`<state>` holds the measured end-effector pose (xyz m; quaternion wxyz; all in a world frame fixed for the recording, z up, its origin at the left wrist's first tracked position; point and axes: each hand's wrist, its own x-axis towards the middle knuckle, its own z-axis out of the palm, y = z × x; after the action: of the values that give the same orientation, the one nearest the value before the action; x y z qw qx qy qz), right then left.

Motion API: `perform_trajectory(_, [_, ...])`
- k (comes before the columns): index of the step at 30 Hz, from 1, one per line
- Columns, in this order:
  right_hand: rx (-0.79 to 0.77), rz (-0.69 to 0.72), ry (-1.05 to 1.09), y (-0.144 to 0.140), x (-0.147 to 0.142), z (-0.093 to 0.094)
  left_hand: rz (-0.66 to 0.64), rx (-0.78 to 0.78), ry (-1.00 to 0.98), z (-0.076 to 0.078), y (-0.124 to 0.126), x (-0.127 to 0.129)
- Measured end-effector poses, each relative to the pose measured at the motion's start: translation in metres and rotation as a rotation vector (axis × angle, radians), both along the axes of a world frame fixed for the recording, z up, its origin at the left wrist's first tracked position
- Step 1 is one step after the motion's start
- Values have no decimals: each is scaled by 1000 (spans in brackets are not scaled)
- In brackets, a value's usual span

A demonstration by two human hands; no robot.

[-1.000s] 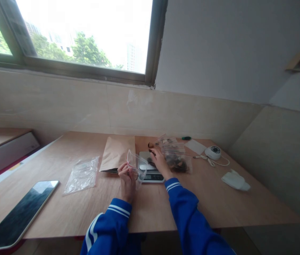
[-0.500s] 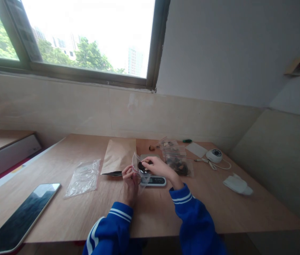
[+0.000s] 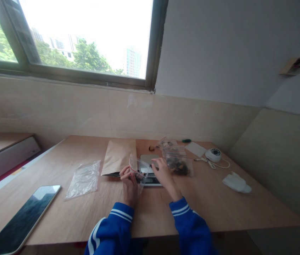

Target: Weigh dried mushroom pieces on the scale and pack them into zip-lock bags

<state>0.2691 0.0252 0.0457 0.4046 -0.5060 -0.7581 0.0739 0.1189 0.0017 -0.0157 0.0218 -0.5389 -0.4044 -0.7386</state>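
Observation:
My left hand (image 3: pixel 129 186) is closed on the edge of a small clear zip bag (image 3: pixel 138 165), whose mouth gapes towards the right. Dark brown pieces (image 3: pixel 140 177) lie low inside the bag. To its right, my right hand (image 3: pixel 163 174) hovers over a digital scale (image 3: pixel 146 158) with thumb and fingers apart. A dark spot shows near its fingertips; I cannot tell whether that is a piece or part of the scale behind. The bag and my right hand partly cover the scale's plate and display.
Behind the bag lies a brown paper pouch (image 3: pixel 120 154). Filled zip bags (image 3: pixel 178 165) sit right of the scale, near a loose brown piece (image 3: pixel 151 148). A clear plastic bag (image 3: pixel 83 180) and phone (image 3: pixel 23 219) lie left; a white camera (image 3: pixel 214 154) and crumpled white item (image 3: pixel 237 182) lie right.
My right hand has drawn back to the right from the bag's mouth and its fingers have spread. The dark pieces it held now sit lower, inside the bag, and more of the scale shows.

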Motion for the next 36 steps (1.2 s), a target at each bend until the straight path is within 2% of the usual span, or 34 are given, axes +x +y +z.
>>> perform_trajectory(3, [-61,-93,-191,7,15,-29,-9,-16,-28,-1,0,1])
perform_trajectory(6, [-87,-128,-229,11,18,-37,2,-23,-35,0,-1,1])
perform_trajectory(9, [-52,-102,-2,8,13,-21,31,-39,-9,0,-1,1])
perform_trajectory(12, [-37,25,244,0,2,6,15,-50,-9,-1,-1,1])
perform_trajectory(15, [-12,181,220,0,-10,21,10,-50,2,-2,-1,0])
perform_trajectory(17, [32,157,185,13,-13,19,33,-49,19,-2,-1,0])
perform_trajectory(19, [31,55,143,37,-13,11,58,-40,38,-1,-1,0])
perform_trajectory(23, [-162,-62,-78,101,-10,-4,79,-18,65,0,-1,1])
perform_trajectory(27, [-247,-87,-103,145,-9,-8,70,-59,96,0,-2,1])
perform_trajectory(32, [-273,-105,-51,160,-8,-18,86,-45,80,4,-4,7])
perform_trajectory(36, [-235,-117,18,152,-9,-21,63,-27,91,6,-3,9])
